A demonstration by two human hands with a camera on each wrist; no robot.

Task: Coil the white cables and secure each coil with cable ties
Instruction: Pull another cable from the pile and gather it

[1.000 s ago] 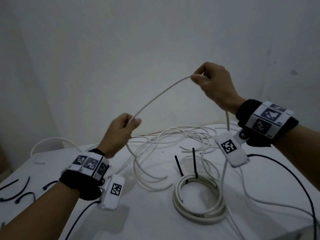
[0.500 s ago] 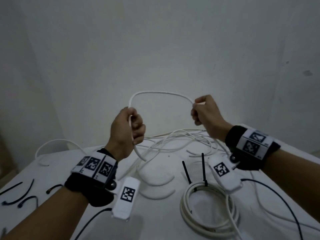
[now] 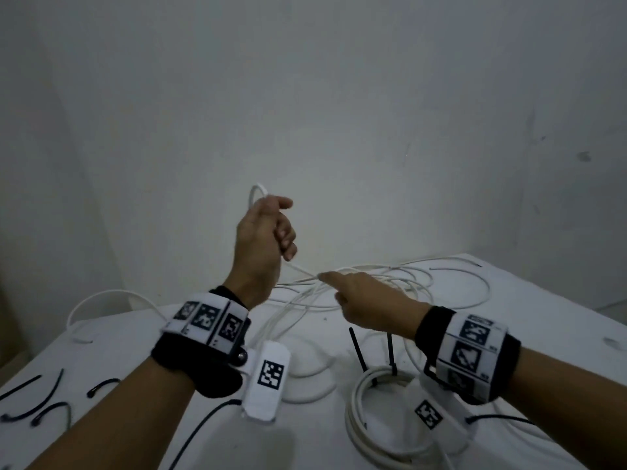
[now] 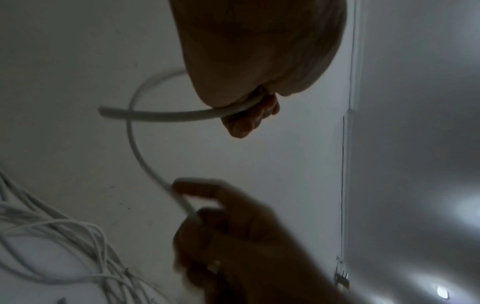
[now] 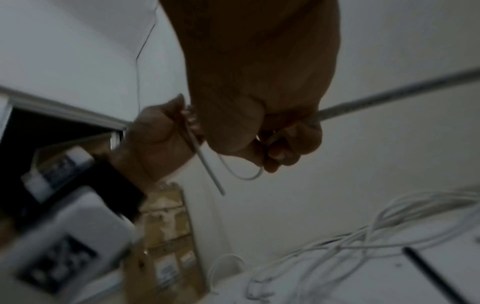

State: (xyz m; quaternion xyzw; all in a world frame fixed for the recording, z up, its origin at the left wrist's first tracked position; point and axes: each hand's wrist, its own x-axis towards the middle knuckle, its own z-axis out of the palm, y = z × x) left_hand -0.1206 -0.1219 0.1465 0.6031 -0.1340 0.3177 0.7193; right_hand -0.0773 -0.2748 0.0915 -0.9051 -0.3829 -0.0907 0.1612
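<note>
My left hand [image 3: 276,232] is raised above the table and grips a small loop of white cable [image 3: 255,194]. In the left wrist view the cable's cut end [image 4: 103,111] sticks out past the left hand's fingers [image 4: 249,119]. Lower and to the right, my right hand [image 3: 330,286] pinches the same cable where it leaves the loop; the right wrist view shows its fingers [image 5: 280,152] curled round the cable [image 5: 244,176]. The rest of the cable runs into a loose white tangle [image 3: 393,279] on the table. A finished coil [image 3: 359,432] lies at the front right with two black ties [image 3: 357,349] standing up.
Several loose black cable ties [image 3: 40,407] lie at the table's front left. Another white cable [image 3: 101,295] arcs over the table's [image 3: 549,320] back left edge. A white wall stands close behind. Black cords [image 3: 200,432] trail from both wrist cameras.
The wide arc of cable between my hands has closed into a small loop in the left hand. My right hand came down and leftward; my left hand rose.
</note>
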